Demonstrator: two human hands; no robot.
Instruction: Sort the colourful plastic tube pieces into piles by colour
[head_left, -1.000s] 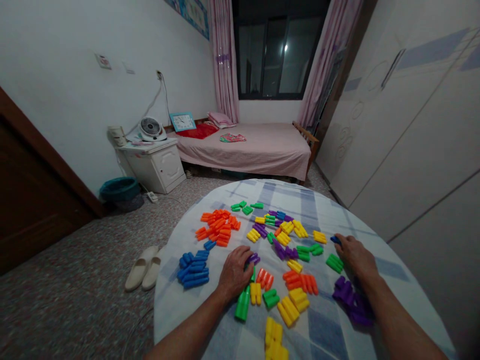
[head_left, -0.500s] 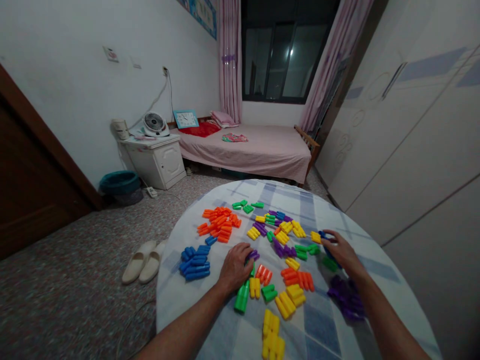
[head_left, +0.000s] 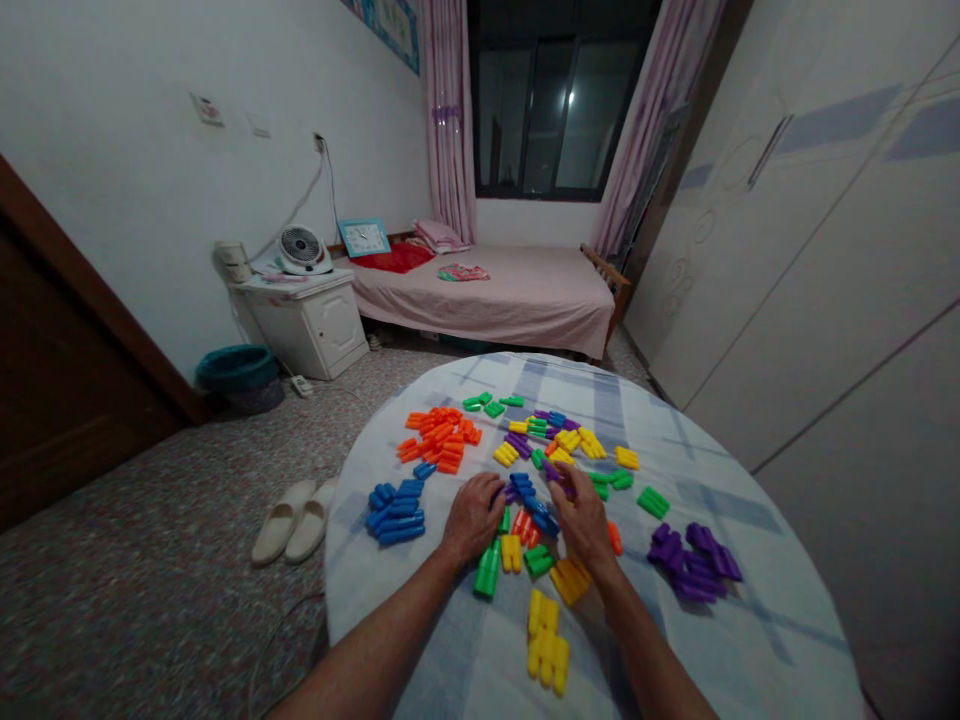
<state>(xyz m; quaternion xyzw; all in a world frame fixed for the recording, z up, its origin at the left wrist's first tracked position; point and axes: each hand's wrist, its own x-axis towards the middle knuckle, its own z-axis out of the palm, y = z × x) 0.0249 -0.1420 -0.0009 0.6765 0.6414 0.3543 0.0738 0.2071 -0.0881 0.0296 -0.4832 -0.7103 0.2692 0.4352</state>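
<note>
My left hand [head_left: 475, 517] rests at the middle of the table, fingers curled round a small purple toy block [head_left: 511, 494], mostly hidden. By its wrist lie a long green block [head_left: 487, 570] and a yellow block [head_left: 511, 553]. My right hand [head_left: 583, 512] is bent beside a joined pair of blue blocks [head_left: 534, 503], which it appears to grip with the thumb side; the contact is partly hidden. Another purple block [head_left: 553, 474] shows at its fingertips. Between the hands sit orange blocks [head_left: 525, 528] and a green block [head_left: 538, 561].
Orange [head_left: 442, 440] and blue [head_left: 395, 513] piles lie on the left of the round cloth-covered table [head_left: 450, 660]. A purple pile [head_left: 694, 563] is on the right, mixed blocks [head_left: 577, 440] at the back and yellow blocks [head_left: 547, 640] in front. Slippers [head_left: 296, 522] stand on the floor.
My right hand has come left from the table's right side to the middle, bringing the blue blocks near my left hand. My left hand stays in about the same place. The view has shifted slightly.
</note>
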